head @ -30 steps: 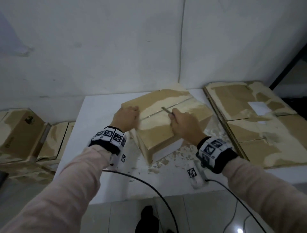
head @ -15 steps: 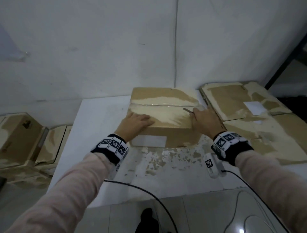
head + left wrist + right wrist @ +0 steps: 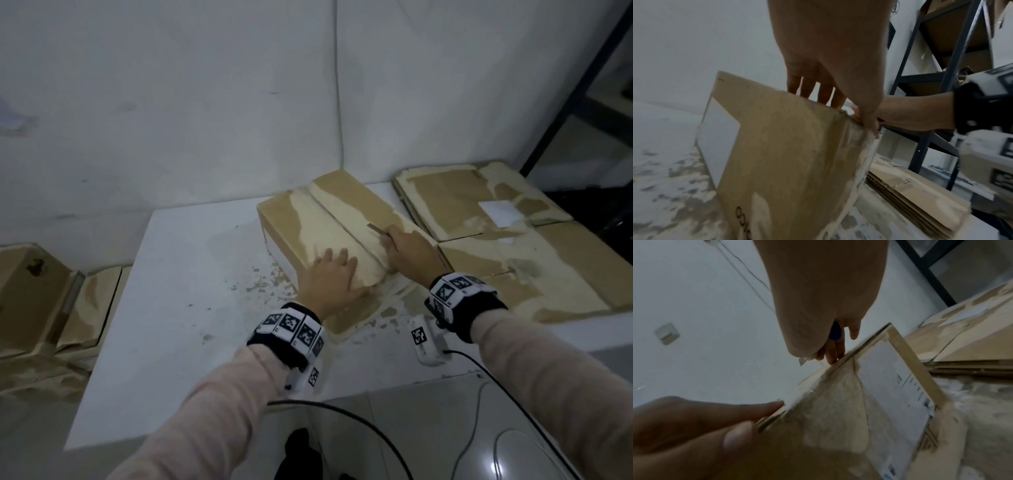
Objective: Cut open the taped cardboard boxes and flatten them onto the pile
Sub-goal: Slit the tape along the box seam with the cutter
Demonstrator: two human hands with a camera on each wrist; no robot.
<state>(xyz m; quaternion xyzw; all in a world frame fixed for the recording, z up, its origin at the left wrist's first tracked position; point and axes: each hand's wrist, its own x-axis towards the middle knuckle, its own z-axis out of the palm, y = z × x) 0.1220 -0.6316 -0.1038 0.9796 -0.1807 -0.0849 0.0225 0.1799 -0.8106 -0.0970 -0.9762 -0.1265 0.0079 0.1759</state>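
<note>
Box [image 3: 329, 219] mid-worktop [image 3: 178, 291], top seam uncut. Left hand [image 3: 329, 281] flat on its near end, fingers spread; right hand [image 3: 407, 250] pinches knife [image 3: 376, 229] at seam. Flattened pile [image 3: 513, 246] right; more boxes [image 3: 30, 294] left.

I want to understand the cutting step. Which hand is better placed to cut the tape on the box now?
The right hand: it already holds the cutter, blade over the taped seam of the box. The left hand lies flat on top, steadying it.
</note>
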